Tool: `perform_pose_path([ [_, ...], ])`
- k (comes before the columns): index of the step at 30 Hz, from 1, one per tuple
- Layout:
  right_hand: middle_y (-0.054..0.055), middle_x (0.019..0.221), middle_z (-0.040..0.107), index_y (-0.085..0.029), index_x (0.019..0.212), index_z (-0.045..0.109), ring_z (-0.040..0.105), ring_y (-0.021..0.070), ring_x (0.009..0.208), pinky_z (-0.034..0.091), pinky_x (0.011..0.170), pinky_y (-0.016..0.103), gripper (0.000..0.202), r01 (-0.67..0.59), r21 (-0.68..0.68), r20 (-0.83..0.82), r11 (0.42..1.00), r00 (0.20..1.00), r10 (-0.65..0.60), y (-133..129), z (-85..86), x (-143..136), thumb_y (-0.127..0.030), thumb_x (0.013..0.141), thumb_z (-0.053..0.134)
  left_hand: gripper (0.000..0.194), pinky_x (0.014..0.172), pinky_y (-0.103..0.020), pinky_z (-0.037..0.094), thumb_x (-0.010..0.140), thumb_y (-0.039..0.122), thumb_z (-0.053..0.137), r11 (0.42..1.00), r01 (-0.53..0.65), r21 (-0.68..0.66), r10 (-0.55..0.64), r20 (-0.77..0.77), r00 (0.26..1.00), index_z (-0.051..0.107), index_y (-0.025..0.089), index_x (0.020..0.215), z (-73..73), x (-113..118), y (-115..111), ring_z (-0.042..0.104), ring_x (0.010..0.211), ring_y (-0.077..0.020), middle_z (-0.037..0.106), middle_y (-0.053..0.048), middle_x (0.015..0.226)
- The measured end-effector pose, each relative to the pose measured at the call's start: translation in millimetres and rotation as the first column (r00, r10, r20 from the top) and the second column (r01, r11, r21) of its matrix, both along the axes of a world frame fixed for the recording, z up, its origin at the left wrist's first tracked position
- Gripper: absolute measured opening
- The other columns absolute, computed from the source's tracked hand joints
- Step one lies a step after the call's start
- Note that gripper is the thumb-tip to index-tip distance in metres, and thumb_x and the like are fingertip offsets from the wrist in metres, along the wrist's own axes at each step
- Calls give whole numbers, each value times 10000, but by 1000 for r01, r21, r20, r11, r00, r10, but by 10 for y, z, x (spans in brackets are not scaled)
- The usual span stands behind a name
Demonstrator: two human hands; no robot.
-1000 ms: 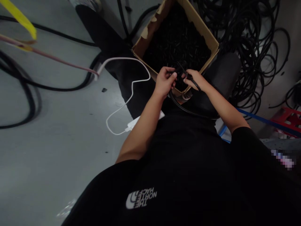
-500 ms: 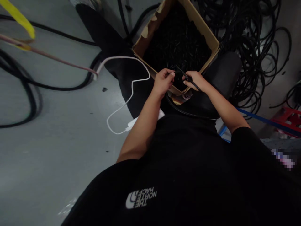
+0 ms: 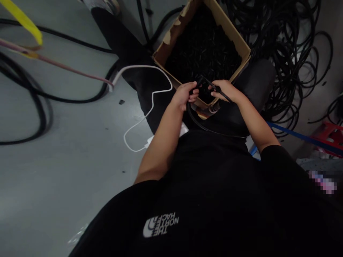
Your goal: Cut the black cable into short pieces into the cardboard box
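Observation:
My left hand (image 3: 185, 95) is closed round the end of a black rubber hose (image 3: 195, 119), which loops down over my lap to the right. The hose end sticks up past my fingers over the box's near corner. Wrapped round dark-handled scissors (image 3: 215, 88), my right hand (image 3: 224, 89) is just to the right of it. The blades point up and left, close to the hose end; whether they touch it I cannot tell. Beneath both hands, the cardboard box (image 3: 242, 53) holds many short black pieces (image 3: 203, 50) that look like cut hose.
Tangled black hose (image 3: 284, 60) lies on the floor at right. Another black hose (image 3: 77, 100) curves across the left. A white cable (image 3: 152, 103) runs to a white device (image 3: 183, 129) by my lap. A yellow strap (image 3: 23, 21) hangs upper left; a red stool-like object (image 3: 328, 134) is at right.
My left hand has turned and shifted slightly down, and the hose end now shows beyond its fingers. The right hand with the scissors has hardly moved.

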State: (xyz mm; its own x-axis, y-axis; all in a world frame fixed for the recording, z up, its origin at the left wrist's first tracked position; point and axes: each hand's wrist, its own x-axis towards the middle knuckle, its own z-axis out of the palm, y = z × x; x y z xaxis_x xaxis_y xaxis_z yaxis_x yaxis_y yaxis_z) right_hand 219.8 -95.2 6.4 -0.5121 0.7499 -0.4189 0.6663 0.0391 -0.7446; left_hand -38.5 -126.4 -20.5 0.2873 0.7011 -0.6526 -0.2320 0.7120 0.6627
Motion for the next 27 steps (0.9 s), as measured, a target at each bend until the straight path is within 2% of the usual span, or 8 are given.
perform_pose_path([
  [4,114,1201,855,-166,1375,845,813,313,1141,685,1167,503,445,35,-12,-37,999,999,-36,-28,-106,16,-456,1038,830,594,427,-167,291,1064,470,1049,990,-137,36,140,-97,985,512,266,916,-93,12,10,383,511,-60,585,62,722],
  [7,139,1305,843,-189,1361,825,809,317,1221,690,1192,511,425,-11,-30,-68,999,998,9,-28,-190,9,-496,1069,853,633,466,-191,317,1020,496,1112,973,-189,131,209,-166,964,519,280,974,-192,68,-11,461,547,-84,617,63,748],
  [11,122,1255,837,-206,1215,771,792,311,1204,683,1170,500,295,-69,-45,-49,997,997,66,-22,-263,-56,-455,1072,840,782,499,-234,306,915,684,1176,967,-68,247,123,-215,969,502,295,991,-258,191,-66,457,538,-105,602,69,730],
  [16,81,1089,836,-229,1056,710,791,297,1073,674,1117,467,100,-20,-37,85,999,996,23,-15,-293,-126,-242,980,774,783,550,-251,358,900,749,1152,946,18,323,58,-225,973,524,298,1028,-130,285,-96,531,593,-137,606,51,768],
  [19,127,1161,866,-219,1108,751,833,351,1165,673,1198,512,138,60,31,133,998,989,-64,-2,-251,-118,-192,972,757,799,586,-258,403,925,798,1115,946,11,324,59,-203,977,506,312,1103,-42,292,-93,604,648,-159,612,42,849],
  [22,145,1233,873,-198,1246,778,832,353,1218,668,1258,543,218,128,59,96,990,986,-133,-11,-185,-107,-227,1036,731,751,597,-265,407,981,800,1067,942,-9,335,85,-212,973,512,317,1130,-29,271,-90,620,670,-173,577,43,865],
  [25,149,1287,854,-188,1314,771,806,339,1248,669,1276,552,252,78,40,46,996,996,-80,-44,-133,-113,-307,1093,741,657,581,-273,404,1038,750,1031,937,-22,347,113,-244,963,549,312,1119,-94,240,-87,604,656,-185,548,45,827],
  [27,175,1364,826,-186,1327,770,784,361,1333,651,1325,578,264,31,55,37,998,999,-33,-63,-116,-111,-347,1117,758,614,573,-271,404,1055,722,1027,938,-16,345,110,-254,961,578,306,1109,-156,224,-86,591,639,-184,544,47,806],
])
